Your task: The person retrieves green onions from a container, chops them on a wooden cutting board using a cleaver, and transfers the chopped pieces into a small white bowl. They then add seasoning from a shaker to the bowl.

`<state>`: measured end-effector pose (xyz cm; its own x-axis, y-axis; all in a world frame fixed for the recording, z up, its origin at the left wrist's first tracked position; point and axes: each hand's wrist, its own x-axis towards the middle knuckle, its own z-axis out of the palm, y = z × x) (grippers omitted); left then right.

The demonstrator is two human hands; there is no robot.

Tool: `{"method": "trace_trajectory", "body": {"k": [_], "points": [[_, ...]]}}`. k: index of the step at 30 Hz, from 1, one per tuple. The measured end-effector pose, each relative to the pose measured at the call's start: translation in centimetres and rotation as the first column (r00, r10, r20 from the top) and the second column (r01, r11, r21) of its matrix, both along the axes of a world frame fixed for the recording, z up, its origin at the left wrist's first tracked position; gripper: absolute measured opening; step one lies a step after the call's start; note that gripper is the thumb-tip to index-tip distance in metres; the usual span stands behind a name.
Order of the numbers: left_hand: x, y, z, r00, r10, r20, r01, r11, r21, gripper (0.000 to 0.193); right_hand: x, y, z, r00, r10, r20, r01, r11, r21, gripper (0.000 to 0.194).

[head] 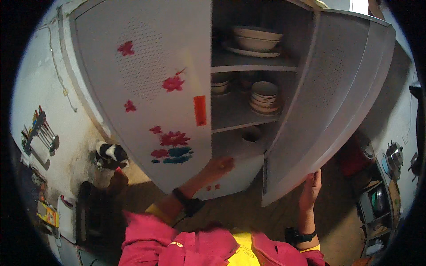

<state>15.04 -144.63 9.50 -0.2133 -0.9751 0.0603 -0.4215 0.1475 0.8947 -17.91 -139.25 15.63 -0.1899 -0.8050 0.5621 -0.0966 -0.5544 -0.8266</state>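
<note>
A white metal cupboard stands before me, its left door [139,116] closed and printed with pink flowers. The right door [329,83] is swung outward, and the fingers of my right hand [313,184] hold its lower edge. My left hand [221,166] is blurred at the bottom of the opening, beside the left door's lower corner; I cannot tell whether it holds anything. Inside, the top shelf [259,68] bears a large bowl [258,39] on a plate [253,51]. On the middle shelf are a stack of bowls [264,96] and more bowls [219,84]. A dark round object [251,134] sits at the bottom.
At left, a black-and-white animal [111,151] and a brown hen [118,179] are near the wall. Utensils hang on a wall rack [38,123]. A shelving unit [376,212] with kitchenware stands at right, near a red container [357,154].
</note>
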Motion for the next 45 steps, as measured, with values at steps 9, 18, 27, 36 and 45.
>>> {"method": "trace_trajectory", "body": {"k": [9, 18, 27, 36, 45], "points": [[-6.5, -27.6, 13.6, 0.952, 0.298, 0.067, -0.259, 0.903, -0.343, 0.03, -6.3, -0.2, 0.8, 0.999, 0.047, 0.007, -0.047, 0.999, 0.01, 0.049], [-4.3, -33.3, 11.1, 0.938, 0.195, 0.287, -0.098, 0.943, -0.318, 0.026, -9.6, -1.1, 1.2, 0.989, 0.14, 0.043, -0.143, 0.987, 0.077, 0.058], [-2.4, -31.5, 11.8, 0.961, 0.129, 0.246, -0.052, 0.954, -0.296, 0.028, -10.7, -2.1, 0.2, 0.972, 0.223, 0.072, -0.229, 0.969, 0.087, 0.051], [-1.8, -30.1, 13.6, 0.935, 0.186, -0.303, -0.212, 0.976, -0.056, 0.033, -10.3, -2.4, 0.5, 0.978, 0.185, 0.094, -0.192, 0.979, 0.067, 0.048], [-4.2, -15.0, 19.4, 0.998, -0.041, -0.047, 0.036, 0.996, -0.085, 0.039, -10.2, -2.4, -0.9, 0.963, 0.212, 0.164, -0.218, 0.976, 0.02, 0.047]]}}
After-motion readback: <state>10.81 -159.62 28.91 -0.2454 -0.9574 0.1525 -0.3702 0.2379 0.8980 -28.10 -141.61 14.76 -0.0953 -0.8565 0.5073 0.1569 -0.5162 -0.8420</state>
